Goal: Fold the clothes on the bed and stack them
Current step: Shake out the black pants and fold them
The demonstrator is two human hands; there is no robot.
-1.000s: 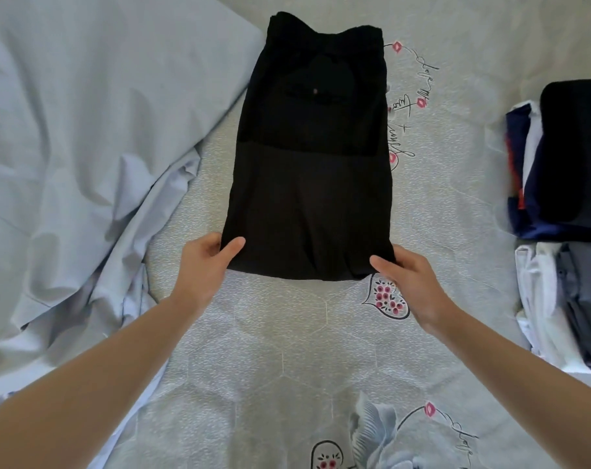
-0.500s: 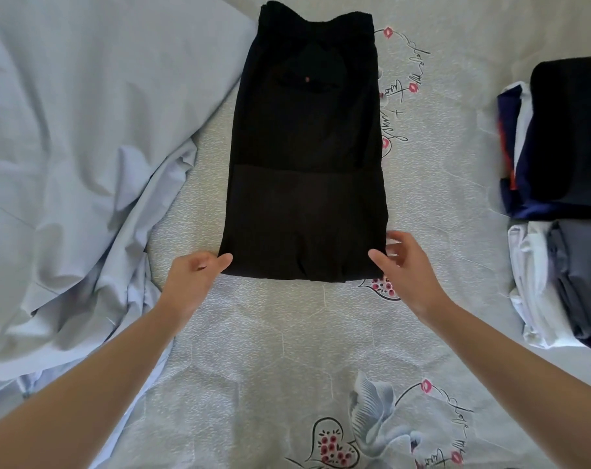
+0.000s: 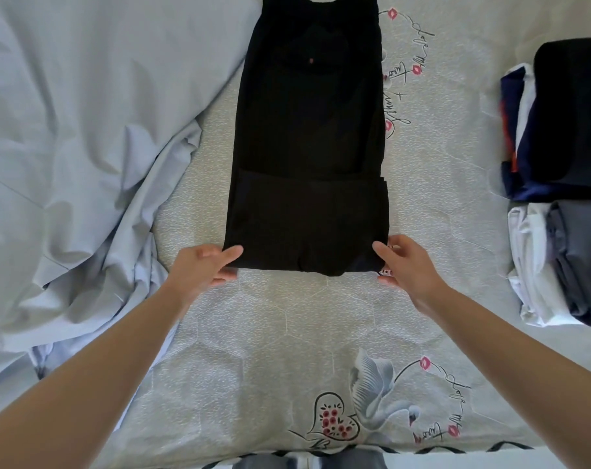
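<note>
A black garment (image 3: 307,147) lies flat in the middle of the bed (image 3: 270,333), long and narrow, running away from the person. Its near part is doubled over — a straight fold edge crosses it about two thirds of the way down, and the near hem sits just ahead of both hands.

The left hand (image 3: 202,269) is at the near left corner of the garment. Its thumb lies on top of the cloth and the fingers are tucked beneath the edge, so it pinches that corner.

The right hand (image 3: 407,265) is at the near right corner. The thumb touches the cloth's edge, the fingers are spread and loosely bent beside it; whether they grip the cloth cannot be told.

To the left a pale blue sheet (image 3: 84,130) lies crumpled, its edge just beside the garment. At the right edge of the bed sit two stacks of folded clothes — a dark stack (image 3: 564,120) farther off, topped in black, and a white and grey stack (image 3: 558,262) nearer, touching it.
</note>
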